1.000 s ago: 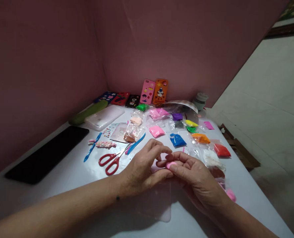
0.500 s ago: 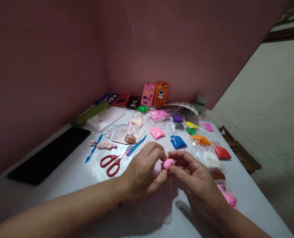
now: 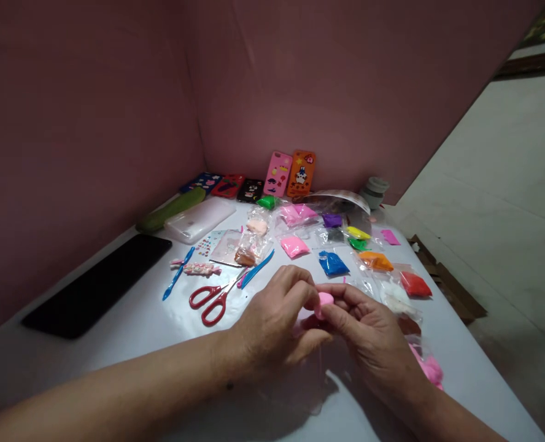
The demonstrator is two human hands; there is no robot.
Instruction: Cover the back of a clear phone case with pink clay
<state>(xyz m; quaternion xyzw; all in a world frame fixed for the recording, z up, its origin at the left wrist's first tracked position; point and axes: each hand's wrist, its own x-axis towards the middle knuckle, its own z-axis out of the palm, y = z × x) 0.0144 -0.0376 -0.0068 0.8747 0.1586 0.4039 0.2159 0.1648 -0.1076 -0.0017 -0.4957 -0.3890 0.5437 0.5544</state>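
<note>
A small lump of pink clay [image 3: 324, 301] is between my two hands, above the table. My right hand [image 3: 371, 325] pinches it between thumb and fingers from the right. My left hand [image 3: 275, 316] has its bent fingertips on the clay's left side, while its thumb reaches out just below. Under my hands lies a clear phone case [image 3: 302, 393], mostly covered by them and their shadow. Red-handled scissors [image 3: 215, 304] rest left of my left hand, beside a blue modelling tool [image 3: 258, 269]. More pink clay [image 3: 429, 368] sits by my right wrist, partly in a clear bag.
Bags of coloured clay, such as a blue one [image 3: 333, 263] and a red one [image 3: 416, 284], spread beyond my hands. A black slab [image 3: 100, 285] lies left. Decorated phone cases [image 3: 278, 174] line the pink wall. A lidded jar [image 3: 374, 192] stands at the back right.
The pink clay has shifted slightly right and is more covered by my fingers. My left thumb has moved right, below the clay. The whole view has shifted a little.
</note>
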